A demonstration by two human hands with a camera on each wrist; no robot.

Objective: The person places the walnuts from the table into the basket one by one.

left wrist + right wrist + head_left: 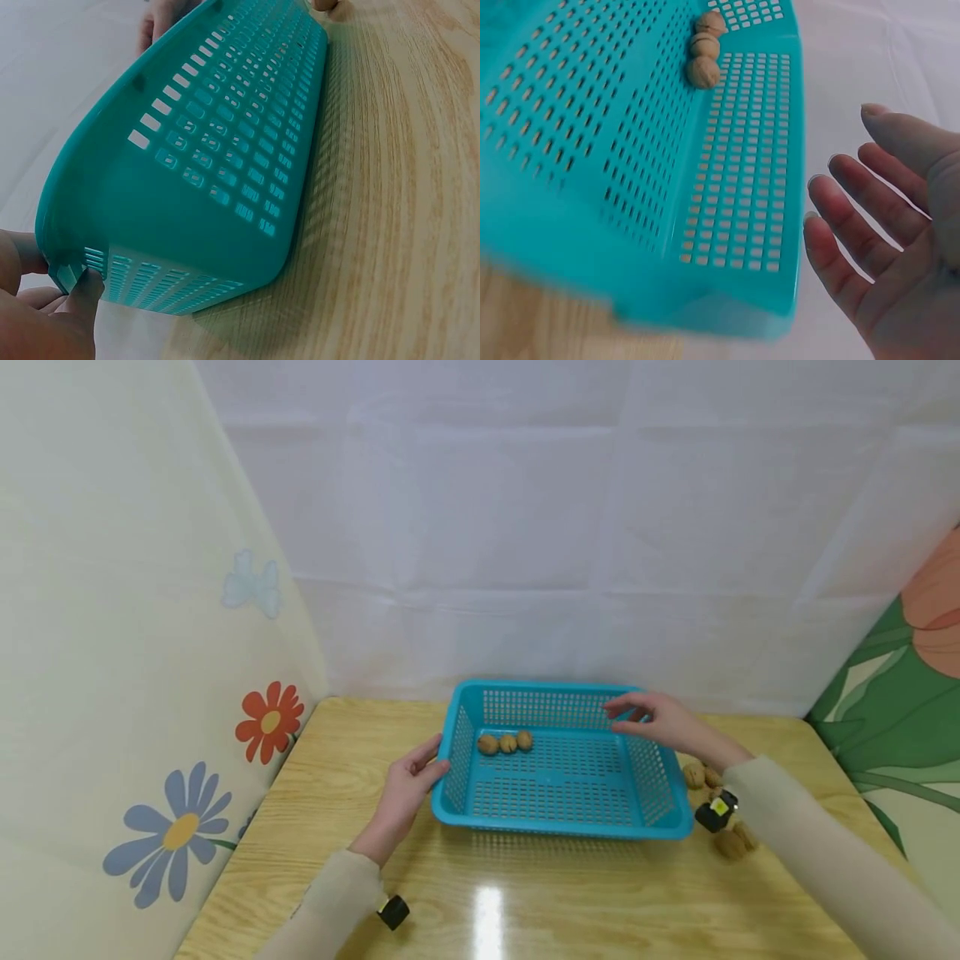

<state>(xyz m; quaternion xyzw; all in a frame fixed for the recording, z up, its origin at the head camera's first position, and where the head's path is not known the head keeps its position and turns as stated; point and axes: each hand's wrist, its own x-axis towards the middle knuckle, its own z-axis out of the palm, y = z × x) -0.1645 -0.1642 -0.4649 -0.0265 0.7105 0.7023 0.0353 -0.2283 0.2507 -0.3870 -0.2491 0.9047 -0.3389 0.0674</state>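
Observation:
A blue plastic basket stands on the table with three walnuts in a row near its back left. My left hand grips the basket's left rim; in the left wrist view its fingers curl at the rim's corner. Above the basket's back right part is my right hand, fingers parted and holding nothing. The right wrist view shows that hand beside the basket's rim, palm and spread fingers visible.
Several walnuts lie on the wooden table to the right of the basket, partly hidden beneath my right forearm. A white cloth hangs behind the table, with flower-patterned cloths at the left and right.

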